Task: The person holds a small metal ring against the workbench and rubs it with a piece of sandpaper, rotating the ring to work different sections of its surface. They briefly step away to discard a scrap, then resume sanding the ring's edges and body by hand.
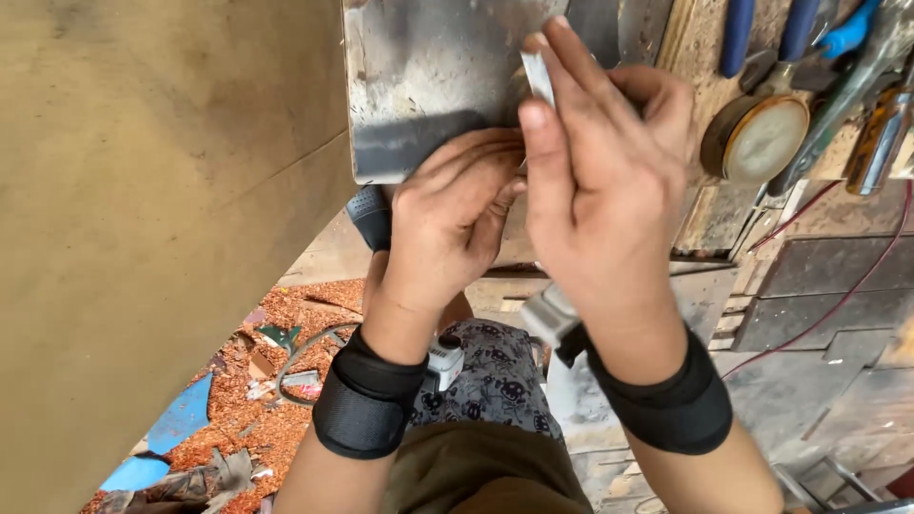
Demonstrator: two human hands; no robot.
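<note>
Overhead, a broad tan board (143, 238) is filling the whole left side of the view, flat and plain. Beside it, at the top centre, a grey steel plate (428, 76) is standing out over the edge of a cluttered bench (809, 286). Its surface is scuffed and darkened along the lower edge. It looks heavy, rigid and hard-edged, likely slick where bare metal shows, so it would best be taken by its flat faces, away from the corners.

Both of the person's hands are working at the plate's lower right edge, each wrist wearing a black strap (367, 405). The left hand (457, 224) is curling closed with its fingers pressed against the plate's underside and edge; what it is gripping, if anything besides the plate, cannot be told. The right hand (600, 181) is pinching a thin, pale strip (538, 71) between thumb and forefinger, holding it upright against the plate. The strip looks light, narrow and stiff, easy to drop or bend, and is best held low near the fingertips as it is now.

On the bench to the right, a round gauge with a pale dial (762, 138) is lying among blue-handled tools (738, 33), and a thin red cable (828, 305) is trailing across dark metal sheets. Below, the floor (286, 419) is covered with reddish shavings and scraps.
</note>
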